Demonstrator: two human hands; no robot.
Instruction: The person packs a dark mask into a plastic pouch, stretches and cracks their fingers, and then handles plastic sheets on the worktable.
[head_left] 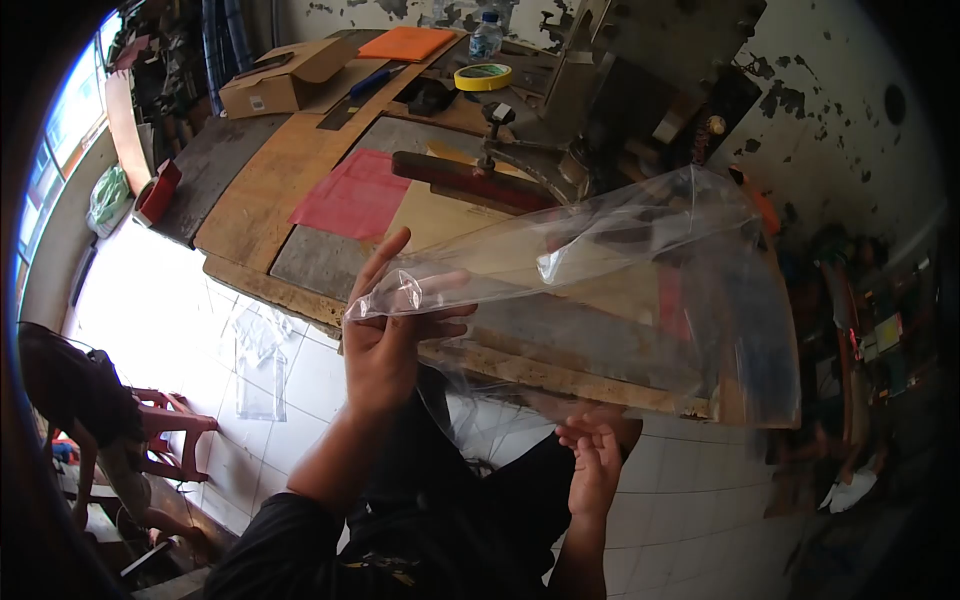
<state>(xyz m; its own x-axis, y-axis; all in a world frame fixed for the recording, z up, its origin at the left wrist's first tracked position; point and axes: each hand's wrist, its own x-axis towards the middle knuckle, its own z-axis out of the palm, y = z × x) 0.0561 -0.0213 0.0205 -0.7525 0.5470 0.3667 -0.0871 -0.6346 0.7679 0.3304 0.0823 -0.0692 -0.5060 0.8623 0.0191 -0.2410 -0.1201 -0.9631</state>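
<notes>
A clear plastic sheet (pixel 610 270) spans the middle of the frame, running from my left hand (pixel 390 325) out to the right, where it fans into a tall, loose edge. Its narrow end lies over my left hand, left of centre, with the fingers spread and showing through the film; I can't tell whether any of them pinch it. My right hand (pixel 592 460) is lower, below the middle of the sheet, palm turned up and fingers loosely curled. The fingertips are close to the sheet's lower edge, but I can't tell whether they touch it or grip it.

The plastic hangs in front of the worktable (pixel 235 220), and through it I see a beige board (pixel 430 215) and the table's worn front edge. Just above my left hand in the frame, a red sheet (pixel 345 195) lies flat beside the board, and a dark red bar (pixel 470 185) stretches over both, toward the machine at upper right.

At the top of the frame are a cardboard box (pixel 275 80), an orange folder (pixel 407 43), a bottle (pixel 486 38) and a yellow roll of tape (pixel 483 77). Plastic scraps (pixel 262 365) lie on the tiled floor to the left, near a red stool (pixel 175 430); another person is at the lower left edge.
</notes>
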